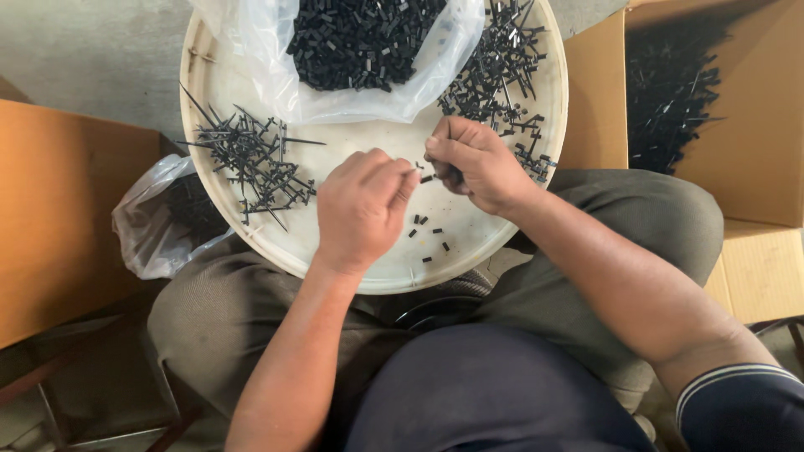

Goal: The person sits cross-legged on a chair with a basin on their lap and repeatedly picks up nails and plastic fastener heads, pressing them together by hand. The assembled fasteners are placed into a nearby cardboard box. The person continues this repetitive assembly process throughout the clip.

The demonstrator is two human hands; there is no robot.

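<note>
A round cream tray (pixel 502 238) rests on my lap. My left hand (pixel 362 209) and my right hand (pixel 473 163) meet over its middle, fingertips almost touching. Between them sits a small black plastic piece (pixel 426 177), pinched by my right fingers; my left fingers close on a tiny black part beside it. A few short black sleeves (pixel 425 230) lie loose on the tray below my hands. To the left lies a pile of black pins (pixel 251 159); another pile of pins (pixel 498 71) lies at the upper right.
A clear plastic bag of small black sleeves (pixel 360 42) sits at the tray's far side. A cardboard box (pixel 758 134) holding black pins stands at right. A second plastic bag (pixel 159 218) lies left of my knee, next to an orange-brown board (pixel 59 209).
</note>
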